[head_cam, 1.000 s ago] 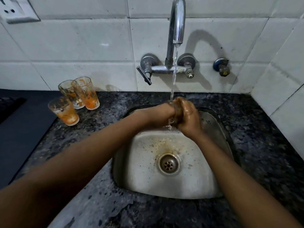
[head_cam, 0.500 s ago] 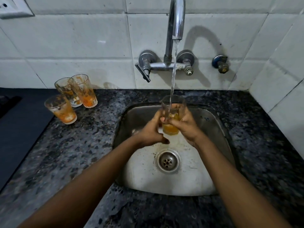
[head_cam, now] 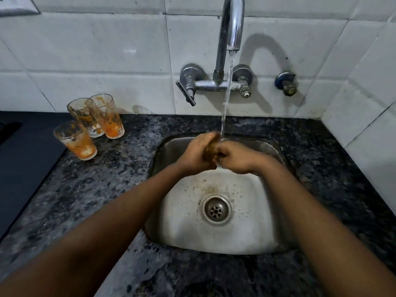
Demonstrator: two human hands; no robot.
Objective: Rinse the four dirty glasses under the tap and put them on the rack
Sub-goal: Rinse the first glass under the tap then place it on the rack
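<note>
Water runs from the chrome tap onto a glass that both hands hold over the steel sink. My left hand wraps around the glass from the left, and my right hand grips it from the right. The glass is mostly hidden between the hands and blurred. Three dirty glasses smeared with orange residue stand upright on the counter at the left: one in front, one at the back and one beside it.
The dark speckled stone counter surrounds the sink. A black surface lies at the far left. White tiled walls close the back and right side. A small valve sticks out right of the tap. No rack is in view.
Half a second ago the glass stood upright under the stream with orange water in it. Now both hands have closed around it and it is turned and blurred.
</note>
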